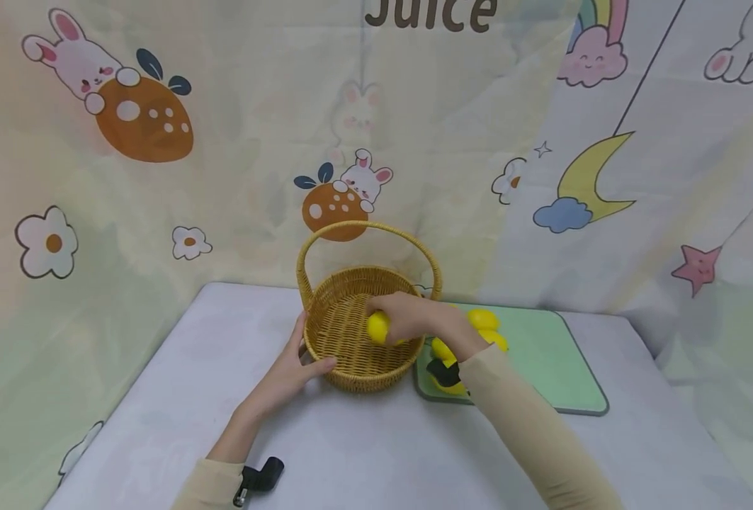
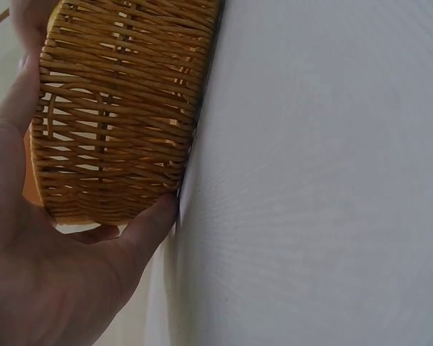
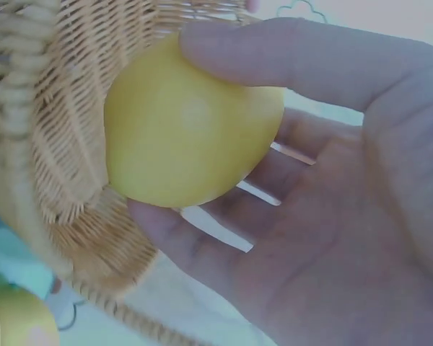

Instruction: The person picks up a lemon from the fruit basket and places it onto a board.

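Note:
A round wicker basket (image 1: 365, 382) with a tall arched handle stands on the table; its visible floor is bare weave. My left hand (image 1: 293, 372) grips its near left side, thumb over the rim and fingers along the outer wall, as the left wrist view shows of the hand (image 2: 65, 267) too. Inside the opening, toward the right side, my right hand (image 1: 408, 316) holds a yellow lemon (image 1: 378, 328). In the right wrist view the thumb lies on one side of the lemon (image 3: 187, 130) and the fingers curl under the other.
Right of the basket lies a pale green cutting board (image 1: 548, 361) with a dark edge. Several more lemons (image 1: 483, 319) are grouped on its left part, partly hidden by the right forearm. A printed cloth backdrop (image 1: 248, 163) hangs behind the white table (image 1: 178, 382).

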Available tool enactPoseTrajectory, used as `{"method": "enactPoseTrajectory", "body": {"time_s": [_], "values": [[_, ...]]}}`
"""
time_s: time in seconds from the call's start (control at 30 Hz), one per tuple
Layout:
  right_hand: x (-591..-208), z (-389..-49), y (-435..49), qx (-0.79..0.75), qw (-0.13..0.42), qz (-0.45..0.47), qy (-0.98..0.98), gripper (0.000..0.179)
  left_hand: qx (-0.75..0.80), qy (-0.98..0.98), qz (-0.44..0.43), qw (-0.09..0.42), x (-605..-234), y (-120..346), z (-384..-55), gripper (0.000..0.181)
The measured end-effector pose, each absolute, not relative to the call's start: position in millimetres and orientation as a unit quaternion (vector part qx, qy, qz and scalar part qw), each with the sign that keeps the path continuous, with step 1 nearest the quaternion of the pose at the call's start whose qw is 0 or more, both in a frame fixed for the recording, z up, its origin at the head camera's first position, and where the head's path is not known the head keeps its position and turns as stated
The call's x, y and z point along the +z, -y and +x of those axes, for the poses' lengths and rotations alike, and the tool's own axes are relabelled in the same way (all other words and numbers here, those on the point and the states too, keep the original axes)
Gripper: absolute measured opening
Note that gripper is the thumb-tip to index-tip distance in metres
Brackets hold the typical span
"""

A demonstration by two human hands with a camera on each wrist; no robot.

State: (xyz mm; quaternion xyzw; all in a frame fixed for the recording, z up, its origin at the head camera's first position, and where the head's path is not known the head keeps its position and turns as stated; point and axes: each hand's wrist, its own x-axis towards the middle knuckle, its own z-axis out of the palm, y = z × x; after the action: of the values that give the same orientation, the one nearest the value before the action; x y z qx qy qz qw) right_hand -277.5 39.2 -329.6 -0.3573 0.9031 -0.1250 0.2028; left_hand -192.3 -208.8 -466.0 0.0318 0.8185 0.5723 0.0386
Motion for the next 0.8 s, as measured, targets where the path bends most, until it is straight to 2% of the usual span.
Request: {"method": "enactPoseTrajectory", "body": {"time_s": [0.17, 0.37, 0.67, 0.8], "values": [[-323, -267, -58, -0.145, 0.169, -0.378, -0.899, 0.049, 0.572, -0.819, 0.03, 0.042, -468, 208, -194, 0.108], [-318, -255, -85, -0.17, 0.135, -0.366, -0.905, 0.058, 0.578, -0.814, 0.026, 0.05, -467, 209, -193, 0.108], [-314, -239, -132, -0.227, 0.09, -0.35, -0.904, 0.05, 0.584, -0.809, 0.025, 0.058, -467, 208, -193, 0.107], [-313, -235, -151, -0.222, 0.079, -0.338, -0.911, 0.055, 0.582, -0.811, 0.023, 0.06, -466, 207, -193, 0.107]]}}
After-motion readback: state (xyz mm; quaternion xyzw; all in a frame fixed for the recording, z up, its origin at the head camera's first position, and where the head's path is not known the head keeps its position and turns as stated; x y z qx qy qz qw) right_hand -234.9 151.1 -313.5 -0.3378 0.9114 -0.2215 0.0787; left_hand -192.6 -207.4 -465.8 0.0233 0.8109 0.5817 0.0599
